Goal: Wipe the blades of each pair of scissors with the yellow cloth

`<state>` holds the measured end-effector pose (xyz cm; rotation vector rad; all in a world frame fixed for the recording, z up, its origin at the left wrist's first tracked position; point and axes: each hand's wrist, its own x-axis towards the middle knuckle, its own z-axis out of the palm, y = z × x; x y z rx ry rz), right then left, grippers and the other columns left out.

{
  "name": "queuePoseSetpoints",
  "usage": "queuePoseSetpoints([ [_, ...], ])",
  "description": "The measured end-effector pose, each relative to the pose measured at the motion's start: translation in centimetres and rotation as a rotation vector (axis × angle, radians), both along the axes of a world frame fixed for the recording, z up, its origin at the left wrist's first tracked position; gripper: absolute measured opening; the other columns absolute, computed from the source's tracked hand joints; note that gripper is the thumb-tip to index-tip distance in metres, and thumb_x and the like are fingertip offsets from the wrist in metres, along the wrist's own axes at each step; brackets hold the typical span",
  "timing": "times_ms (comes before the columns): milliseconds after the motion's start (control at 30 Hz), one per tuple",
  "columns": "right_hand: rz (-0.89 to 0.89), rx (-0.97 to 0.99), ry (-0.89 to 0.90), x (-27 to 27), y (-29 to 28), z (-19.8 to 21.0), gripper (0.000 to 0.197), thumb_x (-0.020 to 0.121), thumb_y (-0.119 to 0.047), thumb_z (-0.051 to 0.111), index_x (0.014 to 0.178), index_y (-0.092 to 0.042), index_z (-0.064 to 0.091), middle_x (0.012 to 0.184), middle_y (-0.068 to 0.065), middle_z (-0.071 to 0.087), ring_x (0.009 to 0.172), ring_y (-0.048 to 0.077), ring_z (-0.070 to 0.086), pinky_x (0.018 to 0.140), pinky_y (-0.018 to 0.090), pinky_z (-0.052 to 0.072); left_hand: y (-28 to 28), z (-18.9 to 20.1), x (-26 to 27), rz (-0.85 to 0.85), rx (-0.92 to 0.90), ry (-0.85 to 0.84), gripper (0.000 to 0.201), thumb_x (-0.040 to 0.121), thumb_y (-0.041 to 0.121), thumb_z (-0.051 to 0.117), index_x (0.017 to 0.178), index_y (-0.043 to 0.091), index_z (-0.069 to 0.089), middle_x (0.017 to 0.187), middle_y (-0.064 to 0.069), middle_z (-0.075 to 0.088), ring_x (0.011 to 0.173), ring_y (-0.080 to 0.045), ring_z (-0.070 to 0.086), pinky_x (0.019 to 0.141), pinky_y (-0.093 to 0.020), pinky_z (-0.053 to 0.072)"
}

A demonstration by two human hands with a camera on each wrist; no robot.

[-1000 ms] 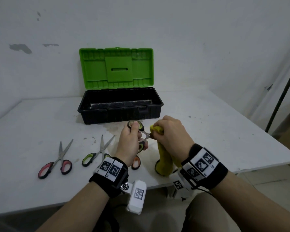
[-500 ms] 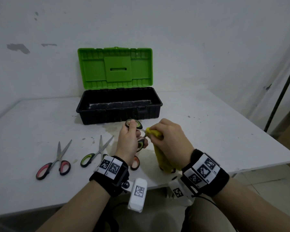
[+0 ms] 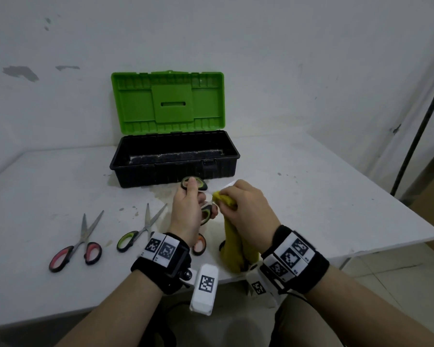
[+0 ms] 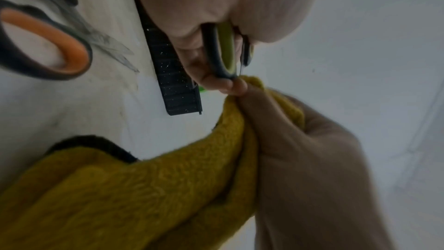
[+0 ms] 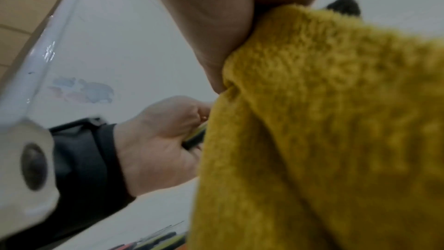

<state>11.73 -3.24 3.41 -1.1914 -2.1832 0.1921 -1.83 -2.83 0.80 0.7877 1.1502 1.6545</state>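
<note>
My left hand [image 3: 189,211] grips the green-and-black handles of a pair of scissors [image 3: 195,183], held just above the table in front of the toolbox. In the left wrist view those scissors [image 4: 222,52] sit between my curled fingers. My right hand [image 3: 246,209] grips the yellow cloth [image 3: 237,244] bunched around the blades, which are hidden except for a sliver of metal by the cloth's top. The cloth [image 4: 144,187] hangs down to the table. The cloth [image 5: 324,121] fills the right wrist view beside my left hand [image 5: 158,140].
An open black toolbox [image 3: 176,159] with a green lid [image 3: 169,102] stands behind my hands. Red-handled scissors [image 3: 78,242] and green-handled scissors [image 3: 142,227] lie at the left. Orange-handled scissors [image 3: 199,244] lie under my left wrist. The white table's front edge [image 3: 85,314] is near my forearms.
My right hand has slid the cloth slightly outward along the blades, then back toward the handles. The left hand holds the scissors in nearly the same place.
</note>
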Motion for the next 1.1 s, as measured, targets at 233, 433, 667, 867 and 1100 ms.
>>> queuePoseSetpoints([
  [233, -0.163, -0.06, 0.052, 2.9, 2.1, -0.2, 0.014, 0.091, -0.027, 0.061, 0.097, -0.019, 0.07, 0.087, -0.005, 0.052, 0.082, 0.015, 0.052, 0.065, 0.017, 0.035, 0.1, -0.6, -1.9, 0.013, -0.029, 0.036, 0.025, 0.099, 0.032, 0.06, 0.088, 0.009, 0.06, 0.062, 0.003, 0.055, 0.051, -0.01, 0.055, 0.057, -0.03, 0.05],
  [433, -0.088, 0.031, 0.075, 1.9, 1.7, 0.5, 0.012, 0.089, -0.025, 0.063, 0.098, -0.021, 0.07, 0.088, -0.006, 0.053, 0.08, 0.012, 0.051, 0.067, 0.011, 0.039, 0.3, -1.6, -1.3, -0.051, -0.066, 0.126, 0.015, 0.095, 0.019, 0.067, 0.087, 0.006, 0.07, 0.065, -0.002, 0.064, 0.063, -0.016, 0.059, 0.065, -0.032, 0.051],
  [667, -0.091, 0.045, 0.064, 1.5, 2.7, 0.6, 0.015, 0.091, -0.026, 0.061, 0.1, -0.018, 0.069, 0.089, -0.004, 0.052, 0.081, 0.014, 0.051, 0.071, 0.023, 0.044, -0.4, -1.5, -1.0, -0.074, -0.04, 0.319, 0.027, 0.097, 0.024, 0.063, 0.085, 0.002, 0.071, 0.059, -0.004, 0.064, 0.056, -0.011, 0.059, 0.057, -0.022, 0.05],
  [867, -0.307, -0.104, 0.107, 4.6, 5.6, 0.4, 0.018, 0.09, -0.027, 0.06, 0.1, -0.017, 0.07, 0.096, 0.003, 0.058, 0.089, 0.021, 0.054, 0.076, 0.028, 0.04, -0.4, -1.8, -1.6, -0.093, -0.068, 0.282, 0.025, 0.097, 0.021, 0.064, 0.079, 0.004, 0.069, 0.058, -0.003, 0.062, 0.057, -0.014, 0.057, 0.063, -0.03, 0.048],
  [1100, -0.446, -0.144, 0.087, 9.2, 8.6, -0.5, 0.019, 0.088, -0.033, 0.062, 0.098, -0.018, 0.069, 0.097, 0.005, 0.065, 0.092, 0.025, 0.06, 0.073, 0.028, 0.042, 0.3, -1.0, -2.3, -0.05, -0.082, 0.096, 0.023, 0.098, 0.019, 0.062, 0.086, 0.0, 0.067, 0.061, -0.004, 0.058, 0.056, -0.012, 0.055, 0.056, -0.022, 0.05],
])
